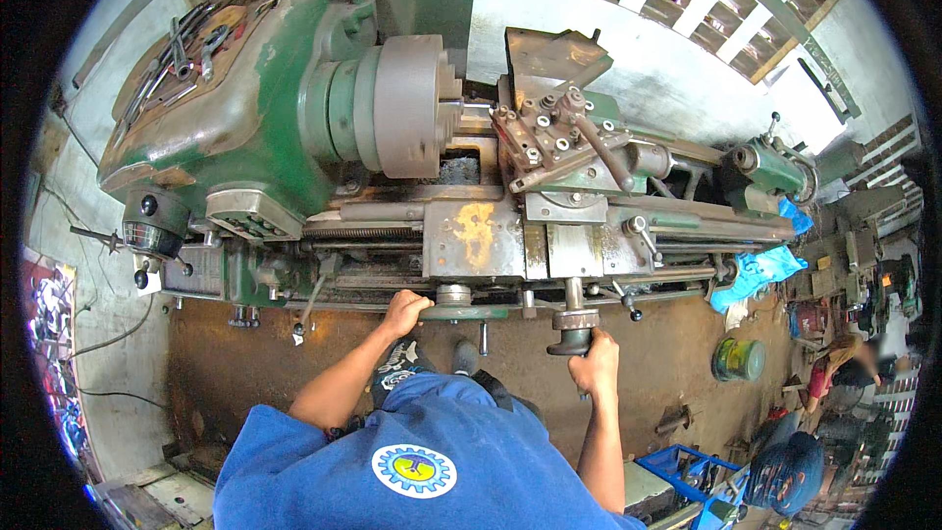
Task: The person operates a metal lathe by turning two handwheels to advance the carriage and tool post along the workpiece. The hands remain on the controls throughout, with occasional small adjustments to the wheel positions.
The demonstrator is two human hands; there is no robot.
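Observation:
A large green metal lathe stretches across the view in front of me. At the left end of the carriage, my left hand is closed on the rim of a green handwheel. My right hand grips the dark cross-slide handwheel, its fingers partly hidden behind the thumb and wheel. Beyond the hands, a short shiny metal piece sticks out of the grey chuck toward the tool post. From the tool post a long clamping lever slants toward me.
Wrenches lie on top of the headstock. The tailstock stands at the right end, near a blue plastic bag. On the floor at right are a green-yellow bucket and a blue crate. Another person is at far right.

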